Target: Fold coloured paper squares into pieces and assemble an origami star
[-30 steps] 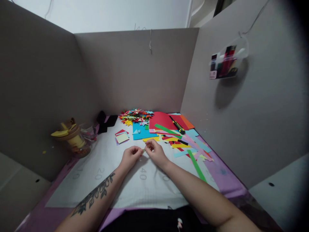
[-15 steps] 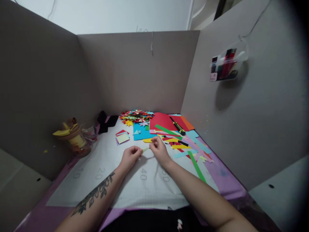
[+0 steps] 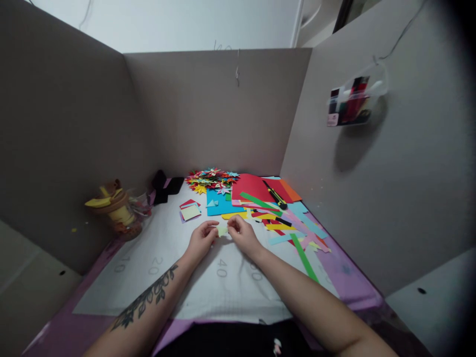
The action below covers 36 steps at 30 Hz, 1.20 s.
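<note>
A small pale green piece of paper (image 3: 222, 231) is pinched between my two hands above the white sheet (image 3: 178, 292). My left hand (image 3: 203, 238) is closed on its left edge. On the opposite edge, the fingers of my right hand (image 3: 241, 234) are closed as well. The fingers partly cover the paper, so its folds cannot be made out. Left of my hands lies a little stack of square papers (image 3: 191, 212), pale yellow on top. A pile of folded paper stars (image 3: 211, 179) sits beyond them, beside a blue sheet (image 3: 219, 209).
Red sheets (image 3: 249, 187) lie at the back right with a yellow-black utility knife (image 3: 275, 196) on them. Coloured paper strips (image 3: 303, 255) spread over the right side. A brown pot (image 3: 121, 213) stands at left. Grey panels (image 3: 219, 109) enclose the table; a plastic container (image 3: 353, 101) hangs at right.
My right hand has come down and now grips the pale green paper, which shows broader than before. My left hand has opened out slightly but keeps its hold. The view has shifted a little.
</note>
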Each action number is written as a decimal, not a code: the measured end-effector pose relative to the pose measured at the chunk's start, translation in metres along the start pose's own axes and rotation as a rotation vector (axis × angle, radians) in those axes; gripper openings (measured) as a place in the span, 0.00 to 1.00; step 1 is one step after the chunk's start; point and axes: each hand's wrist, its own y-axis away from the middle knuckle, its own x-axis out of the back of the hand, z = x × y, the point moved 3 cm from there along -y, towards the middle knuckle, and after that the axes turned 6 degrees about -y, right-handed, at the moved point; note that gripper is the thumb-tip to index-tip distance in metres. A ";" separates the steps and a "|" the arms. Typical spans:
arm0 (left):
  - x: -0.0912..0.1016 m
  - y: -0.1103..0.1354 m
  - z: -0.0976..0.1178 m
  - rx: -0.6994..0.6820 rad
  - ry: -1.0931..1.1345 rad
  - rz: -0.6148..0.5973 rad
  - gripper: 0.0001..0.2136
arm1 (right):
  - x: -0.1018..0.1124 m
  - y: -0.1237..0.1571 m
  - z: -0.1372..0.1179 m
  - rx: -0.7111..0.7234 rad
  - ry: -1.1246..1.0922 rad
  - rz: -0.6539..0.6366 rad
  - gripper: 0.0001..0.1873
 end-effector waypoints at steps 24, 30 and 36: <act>0.002 -0.001 0.000 -0.143 -0.126 -0.015 0.13 | -0.002 -0.002 -0.004 0.000 0.034 -0.036 0.06; 0.001 0.001 -0.004 -0.138 -0.298 -0.001 0.09 | 0.002 -0.003 -0.002 -0.060 0.011 0.011 0.06; 0.007 -0.001 -0.004 -0.087 -0.262 0.111 0.10 | 0.000 -0.008 0.011 -0.071 -0.172 0.028 0.06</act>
